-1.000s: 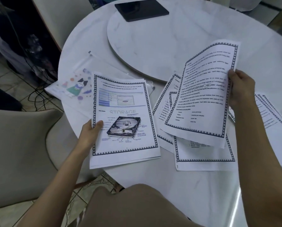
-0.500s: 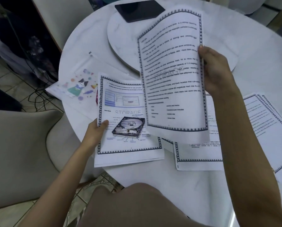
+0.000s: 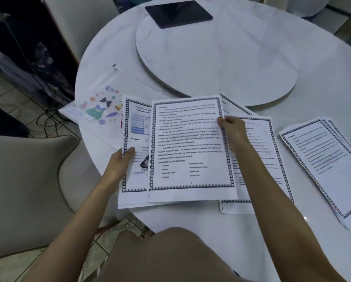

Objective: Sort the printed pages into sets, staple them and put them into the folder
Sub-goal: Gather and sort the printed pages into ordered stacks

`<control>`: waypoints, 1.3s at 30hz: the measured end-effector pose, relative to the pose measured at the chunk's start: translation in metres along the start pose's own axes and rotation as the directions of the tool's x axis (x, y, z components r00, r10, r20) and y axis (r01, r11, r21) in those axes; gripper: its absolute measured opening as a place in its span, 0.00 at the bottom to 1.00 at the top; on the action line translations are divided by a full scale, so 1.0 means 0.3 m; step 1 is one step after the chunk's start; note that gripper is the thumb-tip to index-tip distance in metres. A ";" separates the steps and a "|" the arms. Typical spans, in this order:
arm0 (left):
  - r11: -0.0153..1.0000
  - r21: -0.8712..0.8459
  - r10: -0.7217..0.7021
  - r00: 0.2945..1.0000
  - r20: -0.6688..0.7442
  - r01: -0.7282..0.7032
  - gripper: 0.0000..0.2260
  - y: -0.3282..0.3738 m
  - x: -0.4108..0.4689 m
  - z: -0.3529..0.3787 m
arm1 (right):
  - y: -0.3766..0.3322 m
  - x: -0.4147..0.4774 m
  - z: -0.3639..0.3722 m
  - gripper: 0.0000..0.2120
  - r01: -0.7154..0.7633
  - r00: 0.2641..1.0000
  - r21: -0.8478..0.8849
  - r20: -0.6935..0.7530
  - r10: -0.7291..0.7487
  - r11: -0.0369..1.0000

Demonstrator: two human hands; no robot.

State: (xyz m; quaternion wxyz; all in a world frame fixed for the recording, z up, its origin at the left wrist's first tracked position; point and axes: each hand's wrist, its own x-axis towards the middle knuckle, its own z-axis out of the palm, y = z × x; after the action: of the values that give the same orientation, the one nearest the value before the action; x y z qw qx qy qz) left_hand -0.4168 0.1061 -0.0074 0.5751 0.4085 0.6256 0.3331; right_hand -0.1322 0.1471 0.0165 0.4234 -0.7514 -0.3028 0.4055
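The right hand pinches the right edge of a text page, with the thumb on top. This page has a dark zigzag border and many lines of words. It covers the right part of a stack of pages, but I cannot tell if it lies flat on the stack or is just above it. The left hand holds the left edge of the stack, with the thumb on top and the fingers under it. The top page of the stack shows a blue box and part of a picture. The near end of the stack sticks out past the edge of the round white counter. A see-through folder with a cat picture lies on the counter just behind the stack, at the left edge. Some loose pages lie under the right hand and arm. A pile of more pages lies farther right, apart from them. A round white disc sits in the middle of the counter, and a dark flat tablet lies on its far side. A grey chair stands to the left.
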 end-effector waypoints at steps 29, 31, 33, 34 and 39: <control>0.995 0.075 0.070 0.997 -0.009 -0.069 0.15 -0.031 -0.041 0.032 | 0.229 -0.087 -0.430 0.14 -0.032 0.963 -0.313 -0.263 -0.054 0.949; 0.995 0.071 0.072 0.997 -0.024 -0.070 0.16 -0.036 -0.044 0.045 | 0.254 -0.097 -0.465 0.17 -0.040 0.952 -0.406 -0.294 -0.090 0.913; 0.994 0.077 0.078 0.996 -0.045 -0.074 0.16 -0.045 -0.048 0.060 | 0.278 -0.099 -0.483 0.24 -0.108 0.950 -0.495 -0.308 -0.057 0.862; 0.994 0.080 0.081 0.995 -0.058 -0.076 0.17 -0.049 -0.052 0.069 | 0.285 -0.102 -0.485 0.28 -0.162 0.954 -0.548 -0.299 -0.012 0.820; 0.996 0.056 0.077 0.988 -0.136 -0.070 0.17 -0.062 -0.076 0.118 | 0.303 -0.111 -0.462 0.38 -0.239 0.957 -0.699 -0.288 0.040 0.674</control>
State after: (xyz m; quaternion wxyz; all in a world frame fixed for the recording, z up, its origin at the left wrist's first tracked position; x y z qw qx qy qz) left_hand -0.3839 0.0756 -0.0179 0.5072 0.4215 0.6569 0.3655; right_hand -0.0183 0.0247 -0.0086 0.0925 -0.9228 -0.3244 0.1860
